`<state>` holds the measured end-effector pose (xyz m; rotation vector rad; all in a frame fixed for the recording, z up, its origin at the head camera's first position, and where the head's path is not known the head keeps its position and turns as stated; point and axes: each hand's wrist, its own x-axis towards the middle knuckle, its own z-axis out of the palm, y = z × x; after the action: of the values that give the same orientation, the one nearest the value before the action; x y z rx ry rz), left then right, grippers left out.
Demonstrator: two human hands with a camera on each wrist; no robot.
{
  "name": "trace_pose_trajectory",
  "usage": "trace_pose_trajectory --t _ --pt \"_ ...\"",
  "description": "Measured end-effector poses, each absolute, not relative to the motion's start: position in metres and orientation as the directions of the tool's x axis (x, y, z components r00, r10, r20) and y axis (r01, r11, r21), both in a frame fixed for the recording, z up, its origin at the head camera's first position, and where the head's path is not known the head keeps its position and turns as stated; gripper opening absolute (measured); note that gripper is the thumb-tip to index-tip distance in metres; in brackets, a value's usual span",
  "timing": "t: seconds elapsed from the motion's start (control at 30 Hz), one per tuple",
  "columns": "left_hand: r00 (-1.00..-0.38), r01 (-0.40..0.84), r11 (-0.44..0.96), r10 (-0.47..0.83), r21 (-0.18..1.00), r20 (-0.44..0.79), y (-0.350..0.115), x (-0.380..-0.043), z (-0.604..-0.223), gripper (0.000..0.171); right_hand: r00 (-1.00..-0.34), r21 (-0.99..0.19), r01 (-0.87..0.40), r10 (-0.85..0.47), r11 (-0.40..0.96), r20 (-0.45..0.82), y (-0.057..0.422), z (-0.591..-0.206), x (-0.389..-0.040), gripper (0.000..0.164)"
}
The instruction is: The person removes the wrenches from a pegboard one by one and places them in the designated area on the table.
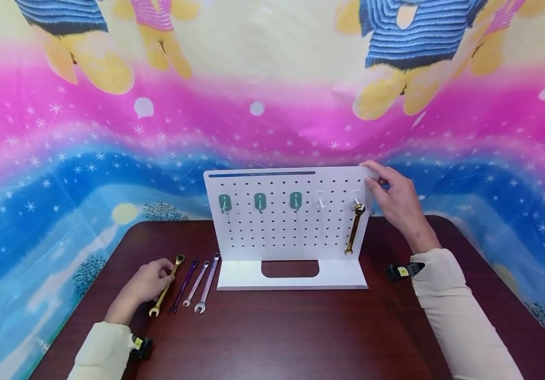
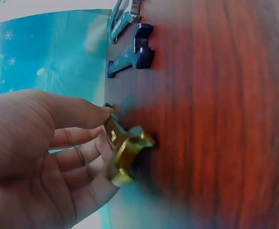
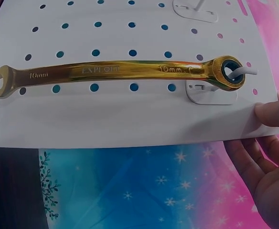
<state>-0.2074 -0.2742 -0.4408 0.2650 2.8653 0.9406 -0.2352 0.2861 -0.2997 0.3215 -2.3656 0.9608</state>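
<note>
My left hand (image 1: 147, 283) pinches a gold combination wrench (image 2: 125, 155) between thumb and fingers at the left of the table. Beside it lie a dark purple wrench (image 1: 184, 285), a small pinkish wrench (image 1: 197, 284) and a larger lilac wrench (image 1: 208, 283). At the right, my right hand (image 1: 398, 198) grips the upper right edge of a white pegboard (image 1: 286, 224), thumb in front and fingers behind. Close by that hand, another gold wrench (image 3: 130, 70), marked 16mm, hangs by its ring end from a white hook (image 3: 247, 71).
Three green hooks (image 1: 260, 201) sit on the board's left and middle, with a bare clear-backed hook (image 1: 320, 200) to their right. The board's base (image 1: 291, 282) stands on a dark wooden table (image 1: 300, 332). Behind hangs a patterned cloth (image 1: 272, 121).
</note>
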Motion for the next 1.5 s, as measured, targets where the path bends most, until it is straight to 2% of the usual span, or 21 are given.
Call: trace_pose_trajectory --t 0.27,0.53,0.73,1.07,1.33,1.5 --pt "-0.986 0.109 0.867 0.158 0.487 -0.061 -0.263 -0.205 -0.435 0.021 -0.807 -0.554 -0.420 -0.017 0.719 0.590 0.287 -0.297 -0.234 0.041" --pt "-0.987 0.067 0.871 0.129 0.487 -0.095 -0.259 -0.204 -0.435 0.030 -0.805 -0.539 -0.421 -0.027 0.730 0.592 0.287 -0.296 -0.233 0.041" --pt "-0.989 0.085 0.889 0.132 0.450 -0.073 -0.258 -0.204 -0.434 0.030 -0.812 -0.543 -0.415 -0.027 0.730 0.584 0.288 -0.295 -0.234 0.041" --pt "-0.969 0.245 0.899 0.215 0.363 0.122 -0.228 -0.191 -0.411 0.029 -0.814 -0.552 -0.415 -0.023 0.723 0.581 0.288 -0.296 -0.233 0.041" --pt "-0.918 0.391 0.859 0.337 0.331 0.211 -0.154 -0.184 -0.399 0.022 -0.807 -0.544 -0.417 -0.020 0.728 0.590 0.287 -0.295 -0.233 0.041" --pt "-0.848 0.530 0.781 0.479 0.329 0.229 -0.104 -0.179 -0.398 0.018 -0.795 -0.534 -0.429 -0.024 0.729 0.606 0.286 -0.296 -0.233 0.040"
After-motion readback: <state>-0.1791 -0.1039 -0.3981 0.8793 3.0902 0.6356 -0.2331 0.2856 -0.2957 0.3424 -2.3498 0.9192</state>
